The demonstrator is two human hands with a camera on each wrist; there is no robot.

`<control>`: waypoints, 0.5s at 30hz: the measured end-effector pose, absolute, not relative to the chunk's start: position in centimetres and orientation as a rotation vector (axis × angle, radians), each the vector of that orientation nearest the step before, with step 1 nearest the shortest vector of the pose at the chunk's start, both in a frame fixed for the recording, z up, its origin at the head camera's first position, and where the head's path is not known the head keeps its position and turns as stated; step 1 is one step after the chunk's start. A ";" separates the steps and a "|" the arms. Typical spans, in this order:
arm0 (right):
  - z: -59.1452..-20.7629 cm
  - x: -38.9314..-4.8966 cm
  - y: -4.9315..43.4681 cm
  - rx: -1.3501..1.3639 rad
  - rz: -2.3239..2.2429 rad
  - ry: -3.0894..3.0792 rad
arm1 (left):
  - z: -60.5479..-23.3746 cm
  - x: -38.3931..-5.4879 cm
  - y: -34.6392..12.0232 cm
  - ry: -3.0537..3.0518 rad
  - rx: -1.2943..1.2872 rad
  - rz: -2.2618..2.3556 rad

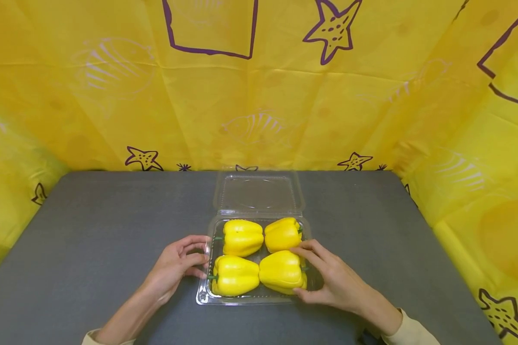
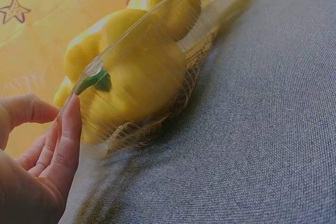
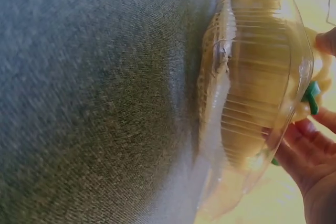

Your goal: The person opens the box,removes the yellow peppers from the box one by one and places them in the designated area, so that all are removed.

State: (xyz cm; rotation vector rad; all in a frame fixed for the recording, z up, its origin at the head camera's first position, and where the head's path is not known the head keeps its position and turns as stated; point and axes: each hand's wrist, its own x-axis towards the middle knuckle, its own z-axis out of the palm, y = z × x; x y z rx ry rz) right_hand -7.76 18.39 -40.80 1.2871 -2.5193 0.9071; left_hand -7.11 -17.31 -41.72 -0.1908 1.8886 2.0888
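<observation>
A clear plastic clamshell container lies opened out, with yellow bell peppers in its base. At the front right is one bell pepper; my right hand grips it, thumb at the near side and fingers at the far side. Beside it lies the front-left bell pepper, its green stem toward the left wall. Behind them are a back-left bell pepper and a back-right bell pepper. My left hand pinches the container's left rim between thumb and fingers.
The container's transparent lid is folded back flat toward the far edge of the grey table. A yellow cloth with starfish and fish drawings hangs behind and along both sides.
</observation>
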 end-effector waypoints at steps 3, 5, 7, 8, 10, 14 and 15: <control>-40.9 -7.7 18.4 1.272 0.980 -2.505 | -41.7 -7.1 -17.3 1.890 -0.194 2.086; -40.8 -7.6 18.3 1.258 1.026 -2.493 | -41.7 -7.1 -17.3 1.888 -0.192 2.087; -40.6 -7.5 18.2 1.244 1.058 -2.490 | -41.7 -7.1 -17.2 1.884 -0.186 2.087; -40.4 -7.4 18.1 1.240 1.061 -2.491 | -41.7 -7.1 -17.2 1.881 -0.184 2.086; -40.0 -7.4 18.0 1.239 1.046 -2.483 | -41.6 -7.1 -17.2 1.875 -0.182 2.087; -39.4 -7.2 17.7 1.235 0.957 -2.500 | -41.6 -7.1 -17.1 1.869 -0.190 2.087; -39.3 -7.1 17.7 1.232 0.941 -2.508 | -41.6 -7.1 -17.1 1.869 -0.192 2.087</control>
